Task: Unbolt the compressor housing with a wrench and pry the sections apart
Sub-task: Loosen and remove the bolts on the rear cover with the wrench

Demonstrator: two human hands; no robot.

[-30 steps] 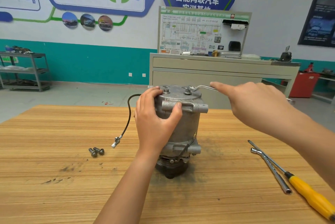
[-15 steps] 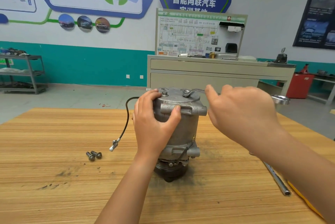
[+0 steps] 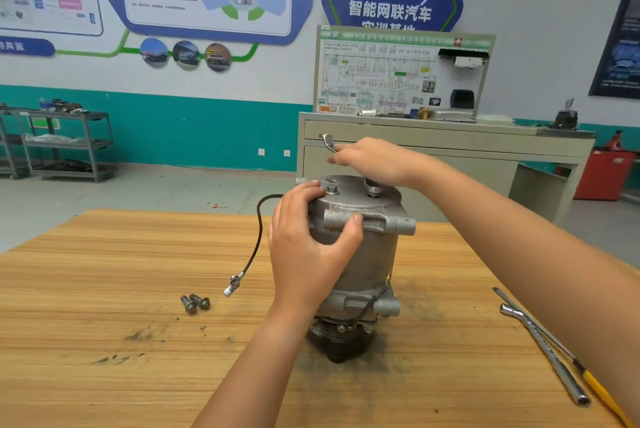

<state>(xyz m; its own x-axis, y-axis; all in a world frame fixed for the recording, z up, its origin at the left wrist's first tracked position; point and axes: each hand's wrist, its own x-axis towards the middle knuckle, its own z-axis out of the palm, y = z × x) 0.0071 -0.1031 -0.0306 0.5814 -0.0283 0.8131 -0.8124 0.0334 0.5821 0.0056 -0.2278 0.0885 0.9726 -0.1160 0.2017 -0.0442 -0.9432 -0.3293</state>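
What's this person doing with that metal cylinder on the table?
A person is unbolting a compressor standing upright on a wooden table. The left hand grips its top, steadying it; the right hand holds a bent wrench whose lower end sits on the top face. One bolt is in place beside it, two loose bolts lie on the table, and a screwdriver and tube spanner lie to the right.

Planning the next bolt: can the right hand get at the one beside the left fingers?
Probably yes. That bolt stands uncovered on the compressor top; the left hand lies beside it, not over it, and the right hand, holding the wrench, is close above.
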